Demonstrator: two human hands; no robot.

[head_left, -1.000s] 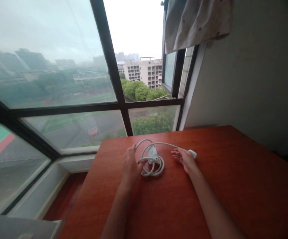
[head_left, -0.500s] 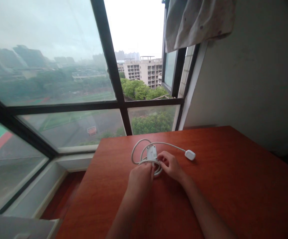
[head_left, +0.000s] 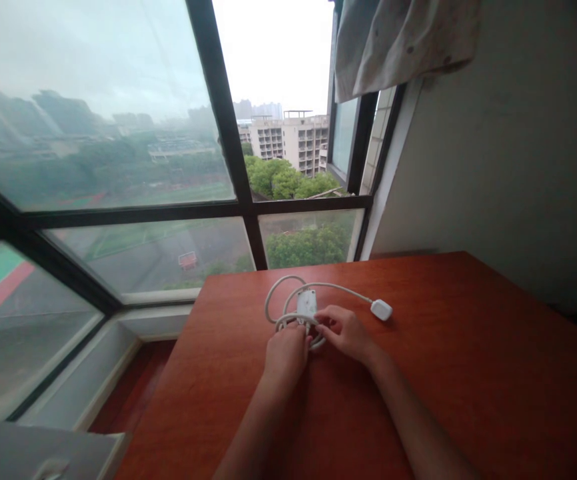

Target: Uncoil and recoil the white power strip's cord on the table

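A white power strip (head_left: 307, 303) with its coiled white cable (head_left: 274, 300) lies on the red-brown wooden table (head_left: 468, 373), near the far edge. The cable runs right to a white plug (head_left: 381, 309) lying flat on the wood. My left hand (head_left: 285, 353) covers the near side of the coil, fingers curled onto the cable. My right hand (head_left: 348, 333) pinches the cable right beside the strip. Both hands meet over the coil, whose near loops are hidden under them.
A large window with black frames (head_left: 241, 213) runs along the table's far and left sides. A grey wall (head_left: 508, 160) rises at the right, with a cloth (head_left: 403, 40) hanging at its top. A pale surface (head_left: 33, 453) shows at the bottom left.
One second ago my hands lay apart on either side of the coil, fingers spread. They have since come together over it and closed on the cable. The coil stays in place.
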